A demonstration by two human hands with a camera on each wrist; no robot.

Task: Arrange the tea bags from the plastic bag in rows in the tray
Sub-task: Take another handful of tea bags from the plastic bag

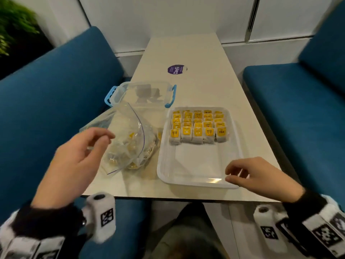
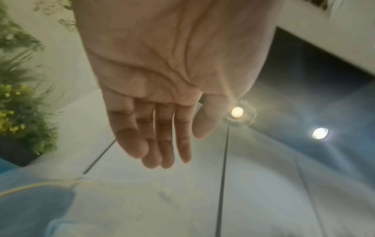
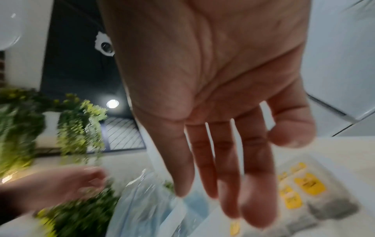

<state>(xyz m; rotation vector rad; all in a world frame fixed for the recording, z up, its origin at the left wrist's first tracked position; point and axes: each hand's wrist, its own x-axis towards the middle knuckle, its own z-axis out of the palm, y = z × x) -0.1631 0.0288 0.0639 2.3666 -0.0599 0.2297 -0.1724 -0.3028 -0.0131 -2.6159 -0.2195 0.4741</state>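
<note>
Head view shows both hands empty over the worktop (image 1: 196, 53). The left hand (image 1: 78, 156) hovers at 9 o'clock of the plastic bag (image 1: 127, 143), fingers (image 1: 100, 136) loosely bent and holding nothing. The right hand (image 1: 255, 174) sits at the tray's (image 1: 186, 176) 5 o'clock corner, fingers slack, also empty; whether it touches the rim cannot be told. Tea bags (image 1: 198, 128) fill the tray's 12 o'clock half in five columns, and more lie in the bag at the tray's 9 o'clock.

Likely trouble: the bag is limp and clear, so a one-handed reach could drag it or spill tea bags onto the worktop. A careless placement could knock the front row askew, since those packets stand close together. The light tray might slide if bumped.

Readable writing: yellow tags say "TEA" and "RELAX"; a purple sticker (image 1: 176, 69) at 12 o'clock reads "ClayG". A clear box (image 1: 141, 94) with blue clips stands behind the bag.
</note>
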